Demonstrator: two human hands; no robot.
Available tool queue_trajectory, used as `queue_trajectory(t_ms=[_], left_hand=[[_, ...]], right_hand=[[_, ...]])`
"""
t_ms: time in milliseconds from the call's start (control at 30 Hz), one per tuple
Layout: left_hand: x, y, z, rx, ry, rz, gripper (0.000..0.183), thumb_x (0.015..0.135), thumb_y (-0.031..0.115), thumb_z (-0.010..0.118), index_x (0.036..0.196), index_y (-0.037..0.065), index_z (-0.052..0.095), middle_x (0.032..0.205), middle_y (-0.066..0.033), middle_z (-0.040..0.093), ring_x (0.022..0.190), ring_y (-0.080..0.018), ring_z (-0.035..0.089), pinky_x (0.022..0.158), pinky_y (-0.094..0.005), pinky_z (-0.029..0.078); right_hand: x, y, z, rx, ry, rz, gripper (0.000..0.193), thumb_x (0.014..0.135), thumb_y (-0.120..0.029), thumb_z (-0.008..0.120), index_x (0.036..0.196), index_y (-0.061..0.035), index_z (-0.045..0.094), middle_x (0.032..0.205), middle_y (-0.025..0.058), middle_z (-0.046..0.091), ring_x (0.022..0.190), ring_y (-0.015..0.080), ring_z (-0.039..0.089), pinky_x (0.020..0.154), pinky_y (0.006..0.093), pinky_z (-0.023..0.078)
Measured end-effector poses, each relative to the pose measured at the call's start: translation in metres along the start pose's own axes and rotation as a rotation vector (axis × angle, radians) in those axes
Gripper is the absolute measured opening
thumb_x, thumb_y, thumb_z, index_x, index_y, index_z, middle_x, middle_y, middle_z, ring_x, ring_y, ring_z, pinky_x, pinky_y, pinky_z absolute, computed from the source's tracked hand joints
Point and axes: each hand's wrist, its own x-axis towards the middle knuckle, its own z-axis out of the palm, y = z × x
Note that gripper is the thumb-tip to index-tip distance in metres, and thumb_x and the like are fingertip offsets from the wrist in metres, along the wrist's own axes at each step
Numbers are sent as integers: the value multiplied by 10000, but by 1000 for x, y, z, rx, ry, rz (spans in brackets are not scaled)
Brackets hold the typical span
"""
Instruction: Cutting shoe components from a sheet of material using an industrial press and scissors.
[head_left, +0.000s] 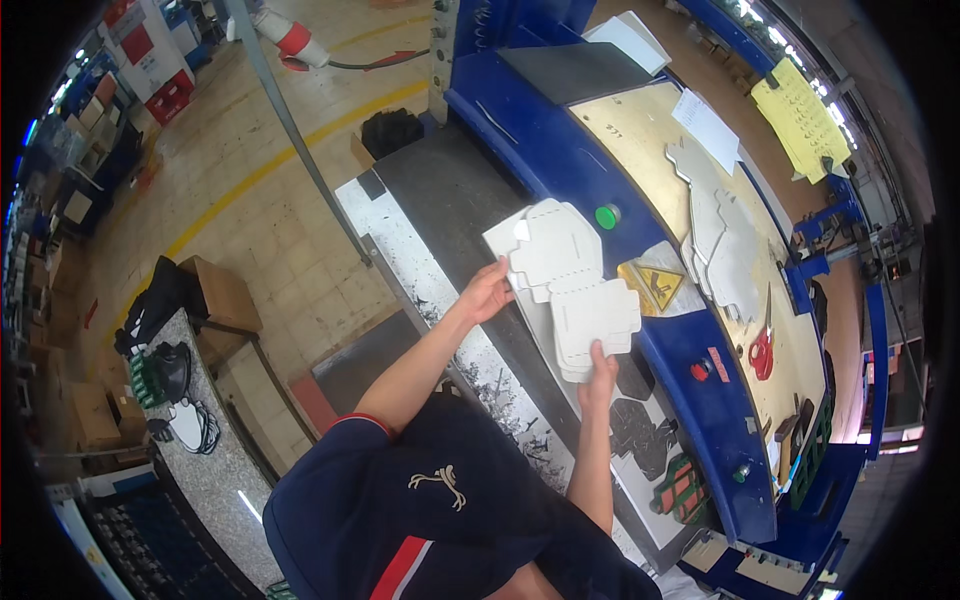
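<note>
Both my hands hold a stack of white die-cut card pieces point(570, 255), with rounded outlines and dotted fold lines, over the dark machine bed. My left hand point(487, 290) grips the stack's left edge, thumb on top and fingers partly hidden beneath. At the lower end, my right hand point(600, 378) pinches the card between thumb and fingers. Under the stack lies a white sheet point(544, 325), partly covered. Close to my right forearm are black cut-out pieces point(638, 438) and a green-and-red cutting die point(680, 490).
A blue machine beam point(655, 345) with a green button point(607, 216) and a red button point(702, 370) runs along the right. Beyond it, a wooden shelf bears grey cut shapes point(715, 235) and red-handled scissors point(762, 352). A metal pole point(300, 130) stands left of the bed.
</note>
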Motion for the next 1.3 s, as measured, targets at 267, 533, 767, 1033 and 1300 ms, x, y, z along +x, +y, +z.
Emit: queue_trajectory(t_ms=[267,533,767,1033,1300], left_hand=[[-2,-1,43,118,89,58,335,950,155,598,1232,-23,569,1169,-108,656,1075,-186,635,925,-342,518],[-29,-16,61,145,-33,95,311,938,136,622,1194,-40,606,1122,-114,679,1021,-172,654,925,-316,510],[-32,-22,91,208,-64,34,325,937,170,632,1189,-35,620,1103,-114,684,1029,-173,645,926,-310,495],[-30,-14,80,429,263,140,311,983,260,561,1221,61,537,1136,-57,629,1028,-143,606,882,-305,495],[-136,41,84,-12,90,86,723,959,660,296,1393,87,374,1309,-179,503,1154,-293,534,953,-403,453]], right_hand=[[-13,1,-36,434,-214,145,456,938,-124,598,1362,-28,462,1310,111,573,1199,256,566,1038,420,443],[-48,40,-61,609,-280,166,536,934,-209,612,1412,-59,423,1390,83,524,1282,273,494,1105,451,367],[-62,79,-64,838,-351,219,460,946,-377,571,1316,-107,532,1180,53,653,1008,252,631,871,470,443],[-68,21,-65,402,-88,-68,524,894,-214,685,1359,-72,490,1302,76,589,1151,272,584,998,451,438],[-122,-64,62,-757,-210,-616,478,767,-5,668,1240,-47,617,1200,154,623,1086,316,610,937,413,471]])
